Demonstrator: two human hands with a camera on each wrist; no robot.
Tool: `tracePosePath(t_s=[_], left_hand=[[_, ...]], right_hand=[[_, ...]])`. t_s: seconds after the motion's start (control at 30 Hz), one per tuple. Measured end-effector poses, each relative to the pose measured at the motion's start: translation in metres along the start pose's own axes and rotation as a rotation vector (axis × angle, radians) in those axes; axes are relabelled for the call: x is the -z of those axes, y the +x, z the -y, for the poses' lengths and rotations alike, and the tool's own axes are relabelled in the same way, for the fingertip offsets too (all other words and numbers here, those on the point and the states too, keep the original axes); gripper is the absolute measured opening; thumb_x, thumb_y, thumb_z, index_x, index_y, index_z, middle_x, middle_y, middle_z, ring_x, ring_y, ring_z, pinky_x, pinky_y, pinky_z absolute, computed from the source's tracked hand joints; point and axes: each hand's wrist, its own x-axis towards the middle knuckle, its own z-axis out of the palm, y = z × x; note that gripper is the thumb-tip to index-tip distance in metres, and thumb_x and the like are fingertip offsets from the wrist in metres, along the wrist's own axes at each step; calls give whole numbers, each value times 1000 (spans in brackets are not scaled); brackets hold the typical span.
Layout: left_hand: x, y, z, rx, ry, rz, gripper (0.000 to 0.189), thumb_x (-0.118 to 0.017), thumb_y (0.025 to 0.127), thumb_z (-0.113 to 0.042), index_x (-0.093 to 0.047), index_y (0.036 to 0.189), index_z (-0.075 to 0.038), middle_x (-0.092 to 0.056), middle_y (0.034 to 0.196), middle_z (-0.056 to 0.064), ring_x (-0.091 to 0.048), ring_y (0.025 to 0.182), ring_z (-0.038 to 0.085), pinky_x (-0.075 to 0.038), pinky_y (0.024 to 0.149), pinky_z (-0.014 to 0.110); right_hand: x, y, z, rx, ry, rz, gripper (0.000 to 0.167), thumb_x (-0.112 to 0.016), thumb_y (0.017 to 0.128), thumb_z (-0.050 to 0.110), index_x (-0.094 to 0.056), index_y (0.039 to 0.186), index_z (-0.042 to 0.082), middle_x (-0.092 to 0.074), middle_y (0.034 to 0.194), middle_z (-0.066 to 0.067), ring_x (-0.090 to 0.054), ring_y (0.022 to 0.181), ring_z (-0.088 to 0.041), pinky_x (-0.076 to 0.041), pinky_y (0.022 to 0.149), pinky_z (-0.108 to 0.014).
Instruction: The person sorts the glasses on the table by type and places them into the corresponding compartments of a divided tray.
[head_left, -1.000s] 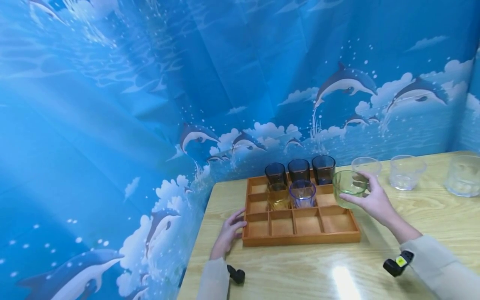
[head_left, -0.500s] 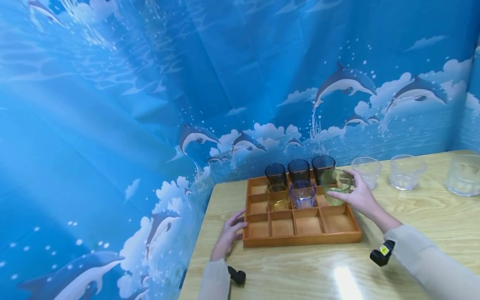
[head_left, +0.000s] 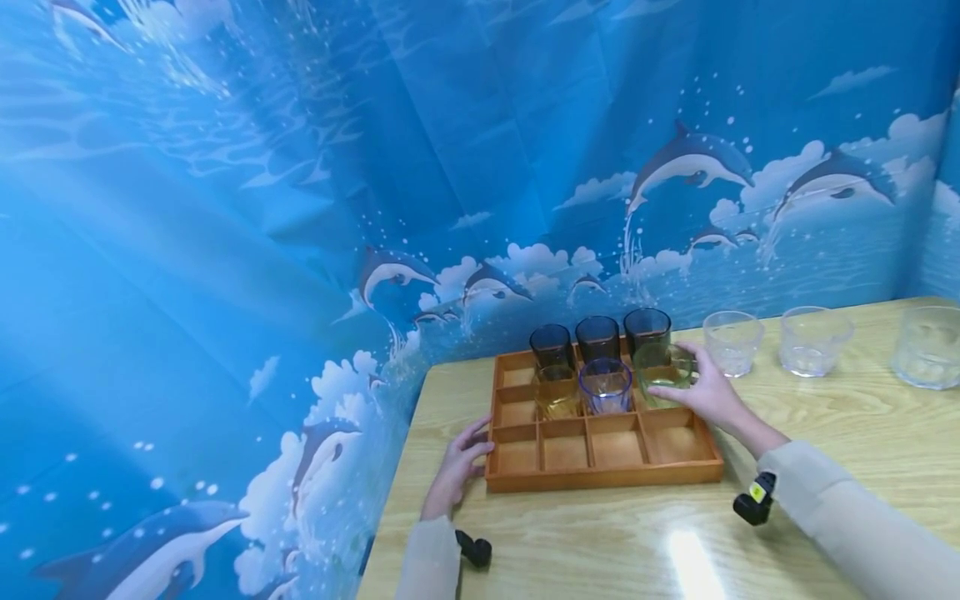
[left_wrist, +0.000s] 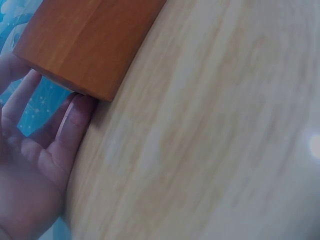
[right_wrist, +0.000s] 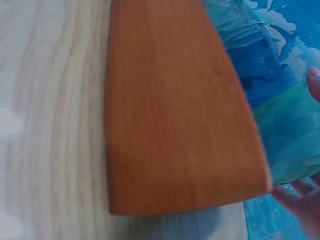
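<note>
Head view, watched from my remote station: the blue sea-print backdrop [head_left: 300,208] rises behind a pale wood-grained counter [head_left: 562,542]. On the counter lies an orange-brown wooden tray [head_left: 600,478], divided into three rows of four compartments. Two pale sleeves [head_left: 862,517] extend from the near side. The left hand [head_left: 452,467] rests beside the tray, its grip spread, the fingers touching the tray's left side; in the left wrist view I see them meet the wall near its corner. The right hand [head_left: 708,390] has its grip pinching the green glass [head_left: 654,377] between thumb and fingers. The green glass is held at the rightmost compartment of the middle row; I cannot tell whether its base meets the compartment floor. Three clear glasses [head_left: 813,343] stand on the counter, right of the tray. Three dark glasses [head_left: 597,337] occupy the back row, from the second compartment to the fourth. In the middle row, the blue-rimmed glass [head_left: 606,389] stands just left of the green one, and the amber glass [head_left: 557,396] left of that. Smallest are the black wrist devices [head_left: 753,502], one at each cuff.
</note>
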Motion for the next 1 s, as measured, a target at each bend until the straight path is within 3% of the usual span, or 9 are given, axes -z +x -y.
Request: tracePosePath(t_s=[0.3, 0.53, 0.73, 0.9, 1.0], left_hand=[[4, 10, 14, -10, 11, -29, 51, -62, 88, -18, -47, 137, -18, -45, 134, 17, -53, 110, 28, -51, 76, 39], [-4, -6, -7, 1, 0, -6, 52, -57, 90, -10, -42, 139, -9, -44, 134, 22, -53, 109, 28, -51, 77, 41], [-5, -6, -5, -1, -5, -5, 52, -57, 90, -9, -42, 139, -8, -43, 135, 22, -51, 113, 32, -50, 78, 42], [-5, -6, -6, -5, -6, 2, 52, -57, 90, -8, -41, 140, -8, -43, 135, 22, -51, 113, 31, -50, 78, 42], [-4, -6, -8, -4, -3, 5, 52, -57, 90, -9, -42, 140, -9, -43, 135, 22, -52, 111, 29, -50, 78, 41]], right_hand=[[-1, -2, -7, 30, -2, 16, 103, -79, 73, 30, -14, 144, -7, -20, 142, -35, -24, 125, -53, -26, 95, -65], [-2, -6, -11, 55, 26, 27, 98, -77, 76, 25, -14, 144, -5, -21, 141, -35, -29, 121, -53, -29, 94, -63], [3, -10, -12, 75, 54, 27, 91, -73, 81, 22, -13, 144, -5, -27, 138, -35, -33, 117, -52, -31, 92, -63], [13, -13, -18, 132, 58, -30, 81, -68, 85, 19, -18, 143, -6, -37, 132, -32, -38, 116, -47, -32, 90, -62], [20, -13, -23, 141, 48, -66, 76, -66, 87, 19, -21, 142, -7, -40, 130, -30, -40, 114, -42, -36, 90, -55]])
